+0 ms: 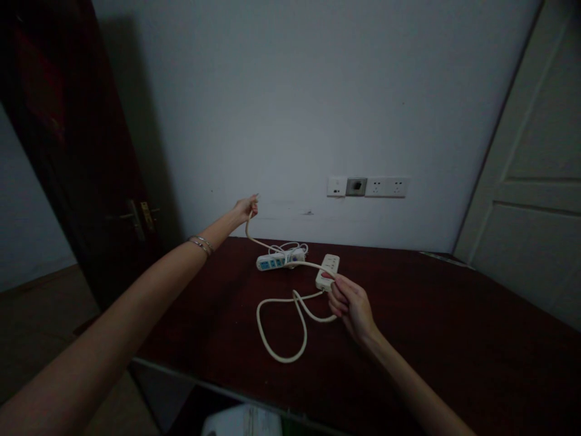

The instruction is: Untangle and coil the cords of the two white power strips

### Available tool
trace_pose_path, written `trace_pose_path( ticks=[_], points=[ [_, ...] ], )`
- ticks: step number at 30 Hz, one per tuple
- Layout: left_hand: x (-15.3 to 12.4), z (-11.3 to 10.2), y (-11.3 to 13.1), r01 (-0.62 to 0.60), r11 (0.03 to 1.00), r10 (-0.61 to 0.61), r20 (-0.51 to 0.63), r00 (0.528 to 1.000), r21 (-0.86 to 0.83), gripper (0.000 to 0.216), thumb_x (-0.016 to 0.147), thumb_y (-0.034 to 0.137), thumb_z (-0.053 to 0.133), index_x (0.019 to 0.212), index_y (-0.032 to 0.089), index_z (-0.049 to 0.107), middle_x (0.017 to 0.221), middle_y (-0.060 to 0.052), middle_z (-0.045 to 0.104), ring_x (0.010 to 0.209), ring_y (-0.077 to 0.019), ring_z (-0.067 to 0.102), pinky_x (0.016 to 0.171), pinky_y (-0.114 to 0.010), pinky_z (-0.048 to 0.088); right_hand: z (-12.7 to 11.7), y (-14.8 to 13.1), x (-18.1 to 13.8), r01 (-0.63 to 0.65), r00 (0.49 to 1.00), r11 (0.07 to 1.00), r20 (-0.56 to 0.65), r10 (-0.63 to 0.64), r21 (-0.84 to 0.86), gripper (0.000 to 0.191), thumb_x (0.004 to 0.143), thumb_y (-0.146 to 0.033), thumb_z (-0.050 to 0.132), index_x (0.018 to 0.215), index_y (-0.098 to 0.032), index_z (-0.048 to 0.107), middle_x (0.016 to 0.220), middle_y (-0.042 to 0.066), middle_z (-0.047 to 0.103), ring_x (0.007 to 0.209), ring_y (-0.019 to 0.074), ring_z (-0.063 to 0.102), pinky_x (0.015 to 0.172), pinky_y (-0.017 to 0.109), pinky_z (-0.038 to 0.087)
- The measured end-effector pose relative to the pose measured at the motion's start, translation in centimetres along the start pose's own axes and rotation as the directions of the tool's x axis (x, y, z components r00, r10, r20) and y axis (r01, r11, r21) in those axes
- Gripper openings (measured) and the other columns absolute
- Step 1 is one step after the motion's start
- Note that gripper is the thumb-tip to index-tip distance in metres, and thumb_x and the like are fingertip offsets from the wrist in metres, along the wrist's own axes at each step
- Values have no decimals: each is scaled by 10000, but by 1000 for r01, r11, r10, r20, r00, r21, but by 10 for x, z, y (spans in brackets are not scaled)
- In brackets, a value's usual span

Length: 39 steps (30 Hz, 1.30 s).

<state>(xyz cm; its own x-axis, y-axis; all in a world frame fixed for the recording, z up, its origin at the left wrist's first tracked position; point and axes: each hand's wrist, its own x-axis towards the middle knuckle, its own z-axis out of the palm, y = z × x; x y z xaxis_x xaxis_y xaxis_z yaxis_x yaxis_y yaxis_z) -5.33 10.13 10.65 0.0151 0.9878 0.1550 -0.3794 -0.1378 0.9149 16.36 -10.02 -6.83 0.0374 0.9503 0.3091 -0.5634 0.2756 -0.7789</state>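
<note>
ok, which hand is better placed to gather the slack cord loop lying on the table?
Right, probably. The right hand pinches the cord low beside the white power strip, just above the loop. The left hand holds the cord's far end raised near the wall, away from the loop.

cord end (249,219) hidden in left fist, white object (245,422) cut by bottom edge

Left arm stretched far out toward frame center, bangles at wrist, left hand (246,209) raised, fingers pinched shut (thumb side hidden). Right hand (351,304) lower center-right, palm down, fingers curled closed, forearm running to bottom right.
</note>
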Motion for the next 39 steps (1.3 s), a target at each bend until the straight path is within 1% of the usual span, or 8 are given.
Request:
trace_pose_path(
  ticks=[4,7,16,21,25,27,31,39],
  points=[
    [-12,33,-20,149,985,-162,159,974,90,39,781,71,589,811,93,598,659,-50,546,537,-73,488,489,-194,424,2,-14,8,4,999,1000,-37,-4,16,190,735,-306,636,808,-131,631,490,-104,198,392,26,119,334,151,155],
    [-30,51,-33,206,961,-260,342,903,186,178,724,-70,528,681,98,569,513,-7,447,433,-54,392,382,-174,307,0,-27,16,8,999,1000,-39,-7,10,182,735,-287,624,804,-119,632,478,-106,198,395,27,100,324,148,122],
    [-68,65,-46,-82,946,-130,597,792,315,178,683,-64,524,767,70,606,739,-85,617,537,-82,551,520,-218,417,2,-59,27,-7,998,997,-59,3,-78,210,711,-285,614,791,-94,643,461,-114,181,390,20,71,313,144,76],
    [-75,54,-44,-187,878,-97,548,831,440,113,742,60,575,834,107,621,804,-91,651,453,-78,551,446,-205,376,0,-69,29,9,988,983,-151,-38,-184,250,665,-333,692,690,-102,602,438,-119,211,368,3,120,316,139,79],
    [-67,36,-47,-157,850,-69,402,913,502,57,784,177,591,769,125,610,555,-27,579,370,-68,468,382,-181,277,-6,-84,34,75,942,959,-296,-158,-274,379,593,-339,763,556,-162,430,447,-112,263,354,0,188,302,137,120],
    [-60,24,-49,-197,826,27,313,949,529,87,789,208,596,740,136,597,462,14,499,353,-63,406,383,-181,246,-9,-95,37,92,925,952,-328,-190,-293,408,589,-341,766,556,-178,394,442,-117,254,350,6,194,293,140,130],
    [-49,-2,-45,-317,725,186,269,945,611,23,741,139,634,738,146,612,450,32,457,388,-65,365,401,-180,224,-17,-119,41,138,921,958,-322,-218,-253,382,615,-279,737,555,-191,370,413,-123,228,339,13,163,277,152,98],
    [-37,-40,-30,-41,800,-32,110,993,599,137,816,177,553,680,177,539,393,51,348,293,-46,257,339,-180,123,-18,-159,40,244,909,969,-336,-246,-49,312,613,-55,578,492,-188,323,381,-115,201,327,13,115,257,150,76]
  ],
)
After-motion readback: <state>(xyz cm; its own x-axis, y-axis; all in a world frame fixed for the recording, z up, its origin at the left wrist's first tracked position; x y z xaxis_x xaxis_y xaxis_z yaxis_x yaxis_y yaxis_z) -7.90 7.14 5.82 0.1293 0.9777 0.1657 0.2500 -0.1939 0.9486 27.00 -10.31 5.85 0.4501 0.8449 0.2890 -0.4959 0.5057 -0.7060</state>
